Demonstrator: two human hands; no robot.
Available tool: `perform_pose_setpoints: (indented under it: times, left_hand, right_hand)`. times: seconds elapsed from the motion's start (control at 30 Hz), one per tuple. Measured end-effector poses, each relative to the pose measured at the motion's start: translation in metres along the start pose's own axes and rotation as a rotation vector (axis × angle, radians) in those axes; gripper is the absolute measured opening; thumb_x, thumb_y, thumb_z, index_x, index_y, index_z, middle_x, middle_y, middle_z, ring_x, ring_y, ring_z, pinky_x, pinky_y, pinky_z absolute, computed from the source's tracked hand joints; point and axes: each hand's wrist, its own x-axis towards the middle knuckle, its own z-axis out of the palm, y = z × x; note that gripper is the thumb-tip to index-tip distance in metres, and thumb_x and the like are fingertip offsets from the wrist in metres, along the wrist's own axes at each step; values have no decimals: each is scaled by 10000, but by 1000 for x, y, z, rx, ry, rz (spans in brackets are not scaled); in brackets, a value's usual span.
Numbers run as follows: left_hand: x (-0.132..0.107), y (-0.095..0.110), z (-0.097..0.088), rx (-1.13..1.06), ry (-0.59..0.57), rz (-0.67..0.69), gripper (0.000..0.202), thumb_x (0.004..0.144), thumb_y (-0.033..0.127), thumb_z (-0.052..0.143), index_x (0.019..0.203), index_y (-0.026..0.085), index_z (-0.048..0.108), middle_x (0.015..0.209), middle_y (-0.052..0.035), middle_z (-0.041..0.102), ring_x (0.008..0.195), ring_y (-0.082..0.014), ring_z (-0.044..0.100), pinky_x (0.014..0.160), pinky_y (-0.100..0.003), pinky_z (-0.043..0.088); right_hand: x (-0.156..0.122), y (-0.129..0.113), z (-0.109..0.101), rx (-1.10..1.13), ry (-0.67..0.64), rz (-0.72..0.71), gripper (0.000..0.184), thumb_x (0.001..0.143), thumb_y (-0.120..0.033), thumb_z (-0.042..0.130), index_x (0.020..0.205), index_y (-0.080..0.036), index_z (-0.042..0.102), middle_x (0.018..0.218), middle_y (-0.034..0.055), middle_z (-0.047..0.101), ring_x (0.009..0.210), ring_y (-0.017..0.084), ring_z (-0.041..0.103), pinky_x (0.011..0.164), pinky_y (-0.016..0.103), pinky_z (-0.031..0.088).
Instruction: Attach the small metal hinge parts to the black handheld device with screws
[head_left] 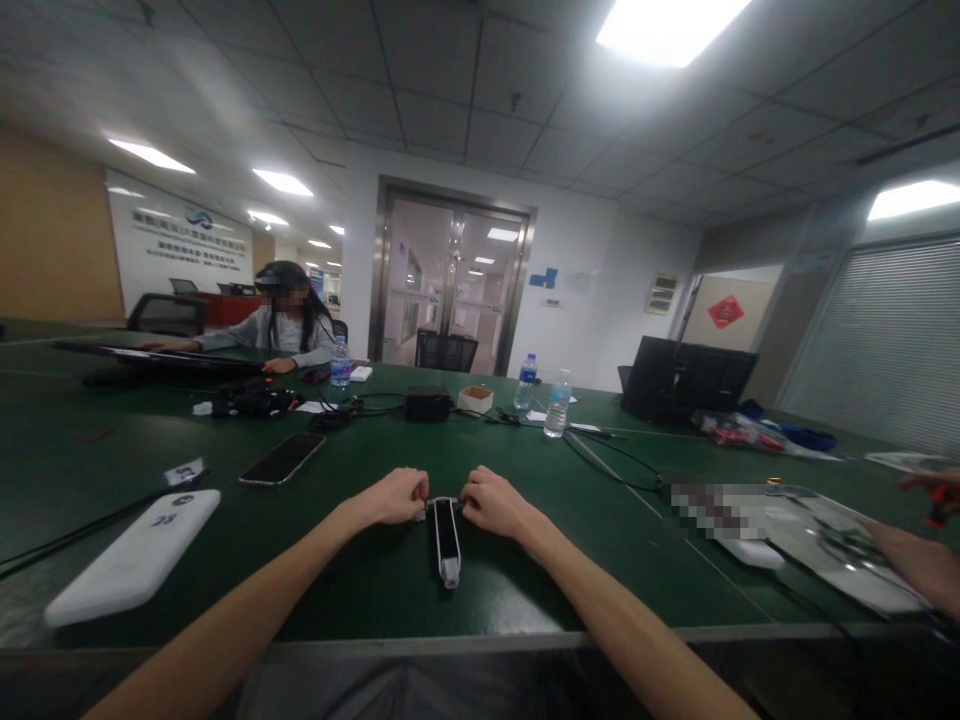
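Note:
A narrow black object with white edges and a pale tapered near end (445, 540) lies on the green table in front of me, its long side pointing towards me. My left hand (401, 495) is closed by its far left corner, fingertips curled down; a small pale bit shows under them. On the opposite side, my right hand (491, 502) is also closed, its fingers bent at the far right corner. Whatever the fingertips pinch is too small and hidden to name.
To the left lie a phone (283, 459) and a white power bank-like block (135, 555). Bottles (557, 404), cables and a black box (427, 403) stand farther back. A person (289, 320) sits across the table; another person's hand (919, 560) is at right.

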Motion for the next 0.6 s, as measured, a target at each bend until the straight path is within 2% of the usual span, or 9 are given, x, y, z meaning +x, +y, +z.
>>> perform_pose_setpoints:
  times: [0.17,0.33,0.6]
  left_hand:
    - [-2,0,-3,50,-14,20,100,710,213,540,786,179,594,809,-38,610,724,-170,561,590,-235,389]
    - [-3,-1,-6,62,-39,37,109,753,263,532,800,191,599,848,-38,603,759,-174,554,614,-243,380]
    - [-3,-2,-8,103,-42,35,78,748,237,524,774,185,577,822,-36,589,752,-177,543,602,-247,366]
  right_hand:
    - [0,2,0,36,12,13,157,809,-136,532,874,-149,674,830,61,563,832,167,475,714,260,387]
    - [0,1,0,101,42,-2,185,835,-124,500,915,-151,664,855,64,570,853,167,485,751,273,401]
    - [1,3,9,180,61,-13,178,877,-204,510,980,-170,652,902,64,593,877,161,511,786,271,410]
